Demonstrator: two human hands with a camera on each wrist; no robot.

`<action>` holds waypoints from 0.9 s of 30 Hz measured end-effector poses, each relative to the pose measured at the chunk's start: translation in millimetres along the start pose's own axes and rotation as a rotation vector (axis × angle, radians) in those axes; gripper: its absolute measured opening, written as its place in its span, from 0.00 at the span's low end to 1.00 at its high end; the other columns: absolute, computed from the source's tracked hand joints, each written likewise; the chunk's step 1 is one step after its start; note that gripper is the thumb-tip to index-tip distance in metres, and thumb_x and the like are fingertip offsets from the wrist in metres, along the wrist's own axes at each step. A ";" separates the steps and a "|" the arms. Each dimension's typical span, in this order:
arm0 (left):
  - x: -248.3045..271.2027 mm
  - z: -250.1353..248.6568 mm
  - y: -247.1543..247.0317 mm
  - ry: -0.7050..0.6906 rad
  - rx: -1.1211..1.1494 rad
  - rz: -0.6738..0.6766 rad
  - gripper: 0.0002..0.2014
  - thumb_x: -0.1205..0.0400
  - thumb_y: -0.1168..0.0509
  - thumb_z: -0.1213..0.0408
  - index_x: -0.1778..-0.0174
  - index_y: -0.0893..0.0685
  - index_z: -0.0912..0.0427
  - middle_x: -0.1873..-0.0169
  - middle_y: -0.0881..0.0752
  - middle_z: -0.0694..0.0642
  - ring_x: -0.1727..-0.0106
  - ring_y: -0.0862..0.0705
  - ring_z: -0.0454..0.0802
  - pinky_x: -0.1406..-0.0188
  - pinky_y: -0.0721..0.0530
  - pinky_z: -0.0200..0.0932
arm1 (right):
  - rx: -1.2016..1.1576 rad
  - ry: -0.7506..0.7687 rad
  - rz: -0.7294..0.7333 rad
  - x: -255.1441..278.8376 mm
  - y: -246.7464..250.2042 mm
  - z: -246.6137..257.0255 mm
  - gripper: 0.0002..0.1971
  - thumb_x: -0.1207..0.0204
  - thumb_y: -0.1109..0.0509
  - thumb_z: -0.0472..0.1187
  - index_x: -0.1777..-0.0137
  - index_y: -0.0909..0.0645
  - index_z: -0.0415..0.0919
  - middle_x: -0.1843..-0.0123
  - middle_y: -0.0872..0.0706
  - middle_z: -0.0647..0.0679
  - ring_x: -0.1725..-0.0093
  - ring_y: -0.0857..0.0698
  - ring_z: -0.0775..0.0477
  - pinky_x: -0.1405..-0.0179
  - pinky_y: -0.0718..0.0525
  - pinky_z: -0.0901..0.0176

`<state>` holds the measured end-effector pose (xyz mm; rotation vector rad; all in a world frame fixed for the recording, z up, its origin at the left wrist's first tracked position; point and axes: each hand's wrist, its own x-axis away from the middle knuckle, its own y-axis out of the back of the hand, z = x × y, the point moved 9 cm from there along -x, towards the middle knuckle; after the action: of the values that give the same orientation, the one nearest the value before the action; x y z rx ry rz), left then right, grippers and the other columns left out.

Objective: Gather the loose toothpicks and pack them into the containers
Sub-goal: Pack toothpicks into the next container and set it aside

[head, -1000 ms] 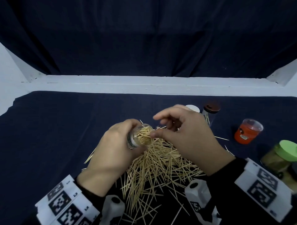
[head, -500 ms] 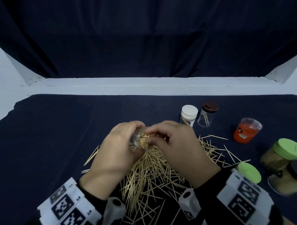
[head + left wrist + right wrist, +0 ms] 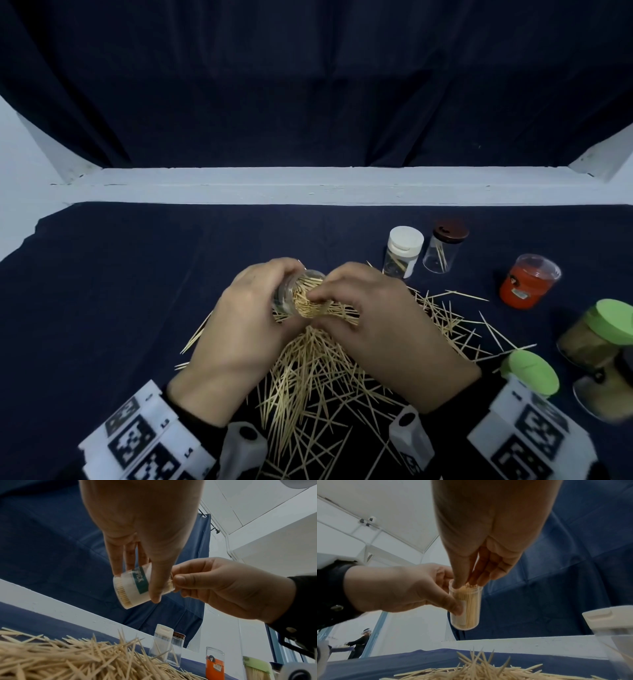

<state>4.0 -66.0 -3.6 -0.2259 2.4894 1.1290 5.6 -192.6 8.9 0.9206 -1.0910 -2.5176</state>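
A small clear toothpick container (image 3: 289, 296) with a green label (image 3: 140, 581) is packed with toothpicks and held tilted above the pile. My left hand (image 3: 284, 286) grips it round the side with thumb and fingers (image 3: 453, 609). My right hand (image 3: 317, 296) has its fingertips at the container's open mouth (image 3: 465, 586) and pinches the toothpick ends sticking out (image 3: 171, 582). A large heap of loose toothpicks (image 3: 308, 373) lies on the dark blue cloth under both hands, also seen low in the wrist views (image 3: 68, 655) (image 3: 479, 669).
To the right stand a white-capped container (image 3: 404, 251), a brown-lidded clear jar (image 3: 445, 251), a red container (image 3: 527, 282) and a green-lidded jar (image 3: 606, 330). A loose green lid (image 3: 529, 373) lies by my right wrist. A white ledge (image 3: 308, 185) bounds the table's far edge.
My right hand has come down and left onto the container's mouth, closing its fingers on the toothpick ends. The left hand keeps its grip and has shifted only slightly.
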 end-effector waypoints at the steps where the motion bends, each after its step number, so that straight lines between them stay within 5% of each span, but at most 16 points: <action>1: 0.4 -0.4 -0.9 -0.006 -0.003 0.005 0.26 0.38 0.18 0.64 0.44 0.16 0.49 0.51 0.18 0.39 0.46 0.19 0.42 0.47 0.20 0.38 | 0.011 0.018 0.000 -0.6 -0.4 1.8 0.09 0.28 0.28 0.45 0.49 0.11 0.47 0.54 0.15 0.55 0.53 0.19 0.56 0.49 0.23 0.64; 4: 1.1 -1.9 -2.4 -0.030 0.000 0.007 0.26 0.37 0.18 0.64 0.44 0.16 0.51 0.51 0.17 0.39 0.46 0.18 0.43 0.47 0.20 0.38 | 0.018 0.073 -0.019 -1.5 0.5 9.7 0.11 0.26 0.34 0.47 0.54 0.11 0.46 0.58 0.15 0.55 0.57 0.18 0.55 0.54 0.20 0.59; 10: 1.8 -6.3 -1.0 -0.084 0.000 -0.026 0.27 0.38 0.18 0.66 0.44 0.15 0.52 0.51 0.19 0.36 0.46 0.21 0.38 0.48 0.22 0.32 | -0.081 0.024 -0.053 -4.9 5.5 8.4 0.04 0.29 0.28 0.43 0.59 0.12 0.46 0.60 0.17 0.53 0.59 0.19 0.53 0.59 0.19 0.55; 15: 4.5 -6.4 -3.3 -0.109 -0.013 -0.027 0.29 0.40 0.17 0.70 0.43 0.15 0.53 0.49 0.19 0.38 0.44 0.23 0.37 0.46 0.27 0.25 | -0.075 -0.012 -0.040 -6.5 4.1 2.2 0.06 0.31 0.29 0.41 0.59 0.10 0.46 0.61 0.15 0.53 0.60 0.18 0.54 0.59 0.19 0.58; 18: 4.5 -5.4 -3.1 -0.079 -0.028 0.016 0.28 0.39 0.17 0.66 0.44 0.16 0.50 0.49 0.16 0.40 0.46 0.22 0.37 0.47 0.24 0.29 | -0.131 -0.030 -0.054 -5.8 18.9 0.4 0.06 0.30 0.26 0.39 0.56 0.09 0.46 0.59 0.12 0.55 0.57 0.16 0.59 0.55 0.20 0.68; 23: 3.4 7.4 19.9 0.003 -0.097 -0.003 0.27 0.40 0.17 0.65 0.47 0.17 0.47 0.53 0.15 0.41 0.50 0.18 0.43 0.50 0.21 0.41 | -0.052 -0.272 -0.119 4.2 70.5 -36.9 0.05 0.29 0.23 0.42 0.55 0.11 0.53 0.62 0.14 0.64 0.58 0.16 0.64 0.58 0.23 0.79; 27: 8.3 20.9 35.8 0.058 -0.092 -0.015 0.27 0.39 0.17 0.65 0.49 0.18 0.43 0.55 0.16 0.38 0.51 0.17 0.42 0.52 0.22 0.37 | 0.153 -0.544 0.063 29.0 85.4 -89.6 0.09 0.27 0.25 0.46 0.48 0.15 0.52 0.61 0.15 0.61 0.60 0.17 0.64 0.63 0.26 0.83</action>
<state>-8.4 -26.5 5.0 -0.3064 2.4845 1.2488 38.4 -315.4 10.8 0.2144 -1.4483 -2.7318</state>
